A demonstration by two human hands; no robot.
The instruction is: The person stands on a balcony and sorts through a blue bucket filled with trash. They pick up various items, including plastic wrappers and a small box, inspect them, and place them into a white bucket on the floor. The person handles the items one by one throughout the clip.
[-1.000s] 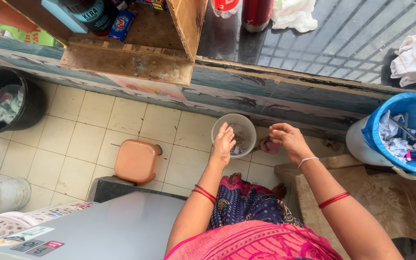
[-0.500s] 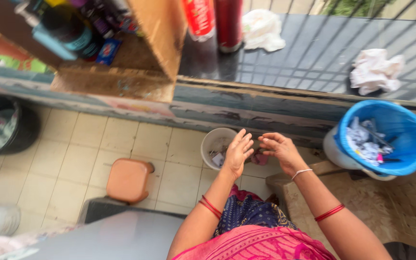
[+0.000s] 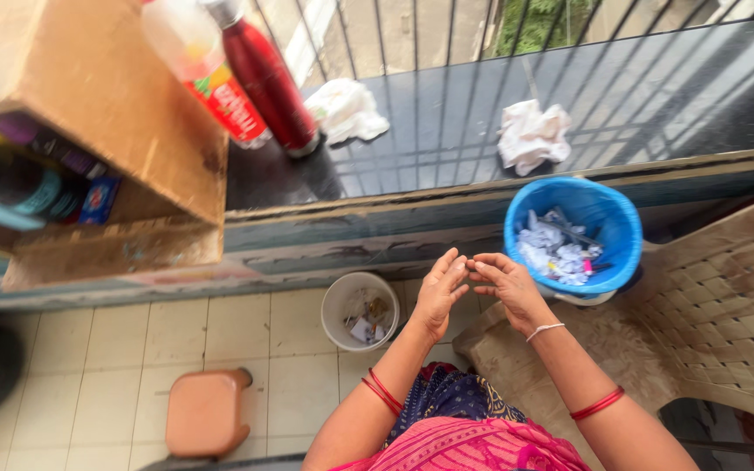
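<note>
While both hands meet fingertip to fingertip in front of the body, the left hand (image 3: 438,292) is spread with its fingers pointing up and away, and the right hand (image 3: 501,286) curls loosely, pointing left; whether anything is pinched between them cannot be told. Just below and left stands a small grey bucket (image 3: 335,301) of scraps on the tiled floor (image 3: 141,349), mouth up. Close right, a blue bin (image 3: 621,228) sits beside a plastic chair (image 3: 726,296). Behind runs the dark counter (image 3: 447,131).

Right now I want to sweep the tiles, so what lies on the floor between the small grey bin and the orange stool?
The head view shows only bare pale floor tiles between the small grey bin and the orange stool.
</note>
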